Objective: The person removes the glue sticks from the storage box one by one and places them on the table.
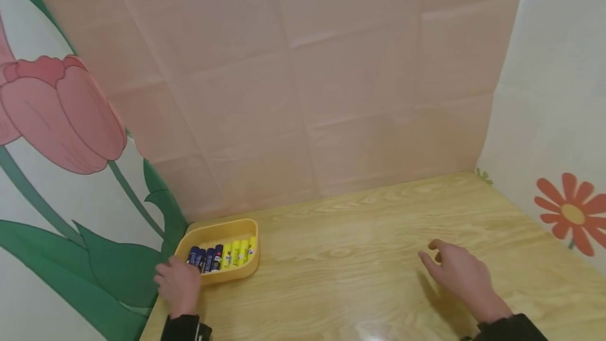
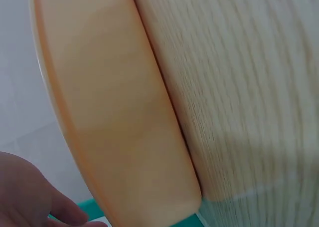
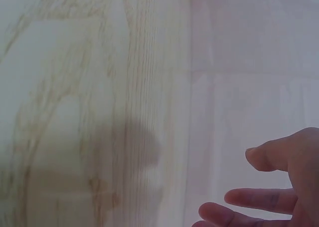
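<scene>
Here's the left hand [image 1: 179,284], fingers loosely bent, at the yellow tray [image 1: 232,277]'s near-left corner, contact unclear; a lopsided shove there could tip it, jumbling dark-blue tubes [image 1: 210,260] with yellow tubes [image 1: 235,253]. Far right, the right hand [image 1: 464,275] hovers over the counter [image 1: 341,262], fingers apart, empty.

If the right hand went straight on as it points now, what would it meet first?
Probably the pink sheet at the back: the right hand points forward-left over the wooden tabletop. Depth is unclear; it might touch the tabletop first.
</scene>
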Demonstrator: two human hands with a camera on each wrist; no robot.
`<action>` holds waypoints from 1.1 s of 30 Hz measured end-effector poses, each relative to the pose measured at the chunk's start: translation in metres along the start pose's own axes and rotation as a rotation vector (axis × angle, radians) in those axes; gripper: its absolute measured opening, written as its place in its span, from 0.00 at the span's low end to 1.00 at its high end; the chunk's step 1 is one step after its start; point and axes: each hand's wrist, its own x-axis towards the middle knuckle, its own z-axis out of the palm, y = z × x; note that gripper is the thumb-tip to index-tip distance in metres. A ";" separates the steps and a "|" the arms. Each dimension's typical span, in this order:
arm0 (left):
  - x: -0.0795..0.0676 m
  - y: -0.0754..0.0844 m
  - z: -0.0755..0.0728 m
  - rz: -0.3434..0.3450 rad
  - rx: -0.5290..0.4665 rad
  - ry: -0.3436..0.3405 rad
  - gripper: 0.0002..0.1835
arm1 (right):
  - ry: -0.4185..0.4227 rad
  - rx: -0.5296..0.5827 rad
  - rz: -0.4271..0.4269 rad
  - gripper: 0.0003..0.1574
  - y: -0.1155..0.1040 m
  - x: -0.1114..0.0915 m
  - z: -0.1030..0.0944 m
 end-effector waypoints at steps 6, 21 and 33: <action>0.011 -0.004 0.003 -0.041 0.002 -0.096 0.18 | -0.037 0.008 0.014 0.42 0.000 0.001 0.002; 0.022 -0.026 0.010 -0.056 -0.039 -0.114 0.16 | -0.021 0.009 0.005 0.38 0.000 0.001 0.007; 0.037 -0.045 0.017 0.052 -0.044 -0.116 0.14 | -0.005 0.017 -0.003 0.37 0.001 0.003 0.009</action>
